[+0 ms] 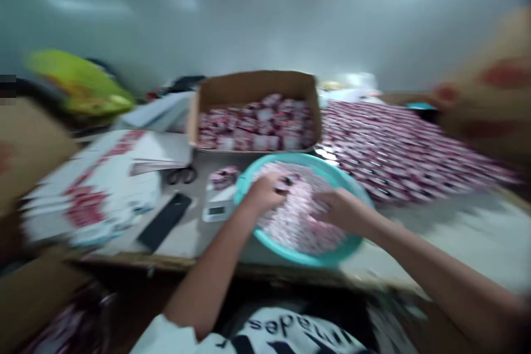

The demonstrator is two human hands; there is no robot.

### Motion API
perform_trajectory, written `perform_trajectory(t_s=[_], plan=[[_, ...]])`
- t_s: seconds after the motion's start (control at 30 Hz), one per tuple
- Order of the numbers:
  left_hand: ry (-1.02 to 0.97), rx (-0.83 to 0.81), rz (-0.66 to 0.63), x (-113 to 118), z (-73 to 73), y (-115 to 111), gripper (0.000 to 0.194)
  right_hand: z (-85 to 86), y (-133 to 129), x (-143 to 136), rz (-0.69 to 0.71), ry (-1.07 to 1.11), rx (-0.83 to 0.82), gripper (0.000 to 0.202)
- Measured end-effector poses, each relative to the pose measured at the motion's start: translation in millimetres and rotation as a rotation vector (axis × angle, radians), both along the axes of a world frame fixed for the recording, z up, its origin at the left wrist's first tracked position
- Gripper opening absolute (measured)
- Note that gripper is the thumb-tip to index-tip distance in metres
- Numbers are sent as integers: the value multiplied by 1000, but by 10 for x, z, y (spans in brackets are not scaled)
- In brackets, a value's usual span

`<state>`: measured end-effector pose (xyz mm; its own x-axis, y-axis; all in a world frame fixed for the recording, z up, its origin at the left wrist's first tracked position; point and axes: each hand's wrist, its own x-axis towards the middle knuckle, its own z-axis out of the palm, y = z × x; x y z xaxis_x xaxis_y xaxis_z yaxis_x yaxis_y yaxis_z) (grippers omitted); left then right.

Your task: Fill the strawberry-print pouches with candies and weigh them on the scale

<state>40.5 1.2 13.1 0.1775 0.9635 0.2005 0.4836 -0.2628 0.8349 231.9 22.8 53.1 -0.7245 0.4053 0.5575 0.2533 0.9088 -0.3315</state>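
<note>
A turquoise basin (307, 259) near the table's front edge holds a heap of small pale pink-and-white pieces (296, 215), too blurred to name. Over the basin's left side, my left hand (265, 193) is closed on a small pink printed packet (287, 180) with a dark spot on it. My right hand (338, 209) reaches into the heap from the right; its fingertips are sunk among the pieces and smeared by motion. Just left of the basin, a similar packet (224, 177) rests on a small white scale (215, 211).
Behind the basin stands an open cardboard box (255, 86) of pink packets. Rows of packets (398, 149) cover the table's right side. At left lie scissors (181, 176), a dark phone-like slab (165, 222) and stacked flat printed sheets (108, 193). A yellow bag (78, 80) sits behind them.
</note>
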Motion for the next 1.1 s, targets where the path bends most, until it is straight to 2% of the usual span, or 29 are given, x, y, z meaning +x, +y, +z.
perform_trajectory(t_s=[0.1,0.17,0.27,0.33,0.5,0.63,0.7,0.8,0.87,0.9,1.0,1.1], plan=[[102,95,41,-23,-140,168,44,63,258,377,-318,-289,-225,25],[148,120,14,-21,-154,177,42,232,365,394,-415,-387,-342,28],[184,128,1,-14,-86,91,36,448,414,153,-374,-416,-342,34],[204,130,2,-7,-51,65,32,470,413,-40,-324,-439,-323,32],[217,117,53,-8,-62,106,24,337,400,-291,-257,-484,-258,26],[163,135,46,-30,-86,107,28,355,310,-179,-253,-440,-212,33],[137,141,43,-38,-95,101,35,305,270,-42,-307,-475,-238,48],[133,114,70,-37,-107,93,38,53,240,167,-364,-681,-408,99],[128,97,93,-33,-109,84,42,-162,206,264,-313,-811,-545,125],[123,91,96,-32,-108,78,47,-253,175,296,-277,-833,-582,129],[110,106,70,-38,-105,65,61,-390,34,328,-218,-776,-600,113],[119,150,66,-44,-106,62,57,-360,-109,301,-248,-722,-580,70]])
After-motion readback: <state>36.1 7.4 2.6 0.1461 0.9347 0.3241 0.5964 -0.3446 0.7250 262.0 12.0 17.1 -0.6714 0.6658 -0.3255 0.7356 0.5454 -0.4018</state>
